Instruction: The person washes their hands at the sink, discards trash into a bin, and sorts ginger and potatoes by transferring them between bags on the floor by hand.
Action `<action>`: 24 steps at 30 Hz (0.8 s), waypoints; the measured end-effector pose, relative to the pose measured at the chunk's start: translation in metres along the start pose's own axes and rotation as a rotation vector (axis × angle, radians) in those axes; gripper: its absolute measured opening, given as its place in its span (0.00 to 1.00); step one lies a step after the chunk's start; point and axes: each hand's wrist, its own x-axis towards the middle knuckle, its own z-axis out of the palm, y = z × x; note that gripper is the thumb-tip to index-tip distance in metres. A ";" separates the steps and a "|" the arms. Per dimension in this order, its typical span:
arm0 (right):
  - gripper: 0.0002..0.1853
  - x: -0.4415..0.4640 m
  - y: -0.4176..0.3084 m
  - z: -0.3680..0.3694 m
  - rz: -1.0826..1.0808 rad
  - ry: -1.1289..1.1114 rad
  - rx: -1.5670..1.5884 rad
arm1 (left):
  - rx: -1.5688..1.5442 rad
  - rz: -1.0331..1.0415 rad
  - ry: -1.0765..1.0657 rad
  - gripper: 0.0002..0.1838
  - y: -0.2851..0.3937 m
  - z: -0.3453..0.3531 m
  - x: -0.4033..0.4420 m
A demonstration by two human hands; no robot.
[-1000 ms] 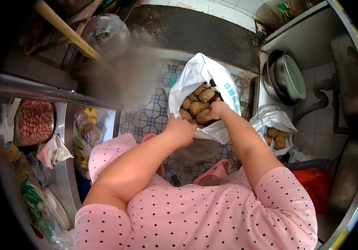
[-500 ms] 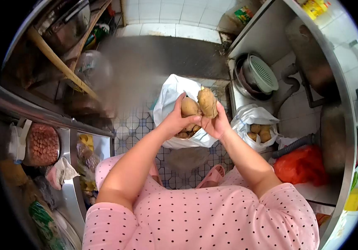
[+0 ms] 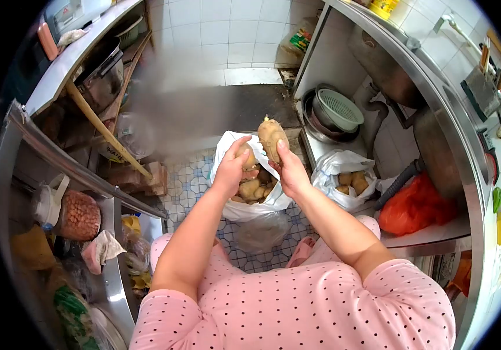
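Observation:
Over a white plastic bag (image 3: pixel 223 173) on the floor, each of my hands holds a potato. My right hand (image 3: pixel 291 169) is closed around a long, knobbly potato (image 3: pixel 271 139), held upright with a pale sprout at its top. In my left hand (image 3: pixel 229 173) is a rounder potato (image 3: pixel 245 158), partly covered by my fingers. Several more potatoes (image 3: pixel 254 190) lie inside the bag below. To the right stands a second white bag (image 3: pixel 332 167) with several potatoes (image 3: pixel 352 182) in it.
A green strainer (image 3: pixel 339 111) sits in stacked basins under the sink at right. Beside the drain hose (image 3: pixel 399 185) lies a red plastic bag (image 3: pixel 416 204). A clear plastic bag (image 3: pixel 262 231) is on the tiles before my feet. Metal-edged shelving (image 3: pixel 75 154) stands on the left.
My hands have moved apart, so the two potatoes no longer sit close together. More of the potatoes in the bag now show. The camera view has tilted up and shifted.

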 end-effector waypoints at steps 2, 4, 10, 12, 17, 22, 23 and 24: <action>0.28 -0.002 0.007 -0.001 -0.024 -0.080 -0.075 | -0.089 0.001 -0.098 0.26 0.009 0.003 -0.010; 0.28 -0.007 0.014 0.001 -0.100 -0.098 -0.252 | -0.112 -0.038 -0.139 0.28 0.003 -0.002 -0.009; 0.29 0.005 0.038 -0.011 -0.222 -0.017 -0.304 | 0.183 0.032 -0.045 0.34 -0.008 -0.012 -0.009; 0.27 0.004 0.025 -0.006 -0.339 -0.033 -0.389 | 0.719 0.252 0.128 0.36 -0.020 -0.018 -0.004; 0.18 0.023 0.023 0.010 -0.148 -0.130 -0.216 | 1.028 0.387 0.241 0.37 -0.022 -0.007 -0.007; 0.14 0.025 0.023 0.015 -0.040 -0.096 -0.048 | 1.102 0.358 0.231 0.34 -0.021 -0.011 -0.004; 0.13 0.030 0.027 0.010 -0.037 -0.099 -0.103 | 1.117 0.351 0.225 0.33 -0.023 -0.013 -0.002; 0.13 0.031 0.030 0.006 -0.031 -0.078 -0.155 | 0.903 0.183 0.136 0.30 -0.022 -0.017 0.001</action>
